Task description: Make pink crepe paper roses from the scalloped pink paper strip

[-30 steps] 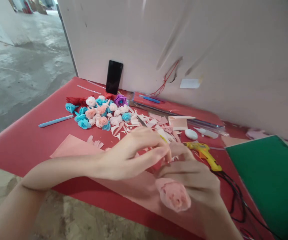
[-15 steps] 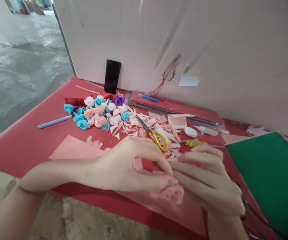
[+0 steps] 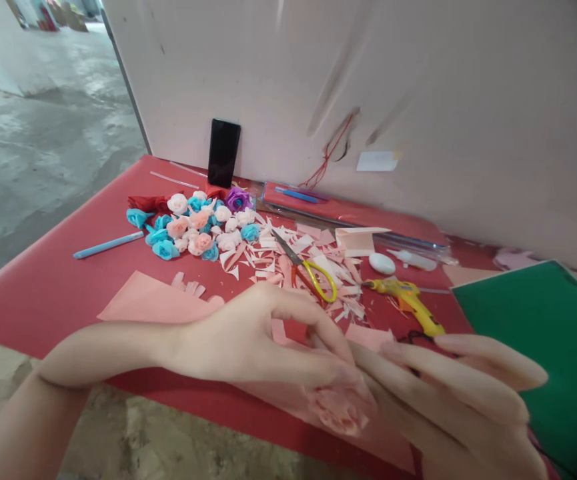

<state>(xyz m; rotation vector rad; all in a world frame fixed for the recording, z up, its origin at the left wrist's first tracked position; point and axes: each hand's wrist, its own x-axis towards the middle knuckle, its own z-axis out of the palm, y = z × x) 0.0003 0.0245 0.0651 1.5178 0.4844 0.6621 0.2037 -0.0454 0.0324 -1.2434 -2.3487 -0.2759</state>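
Observation:
Over the front edge of the red table, my left hand [image 3: 248, 340] pinches a pale pink paper rose [image 3: 341, 410] between thumb and fingers. The rose's layered petals face me. From the other side, my right hand [image 3: 458, 393] meets it, the index finger against the rose and the remaining fingers stretched out and slightly apart. Its thumb is hidden. Beneath both hands lies pink crepe paper [image 3: 313, 400]. Just beyond are scissors [image 3: 308, 267] with a yellow handle, resting on pink paper scraps [image 3: 253, 257], and a yellow glue gun [image 3: 413, 303].
Finished paper flowers [image 3: 193, 223] in several colours are heaped at the back left of the red table [image 3: 53, 267]. A phone [image 3: 224, 153] leans on the pale wall. A blue pen [image 3: 108, 245] lies left, a white oval object [image 3: 382, 263] behind, and a green board [image 3: 538, 333] right.
My right hand has shifted right and down, its fingers straighter, uncovering the glue gun. The rose has dropped slightly and turned more toward me, still in my left hand.

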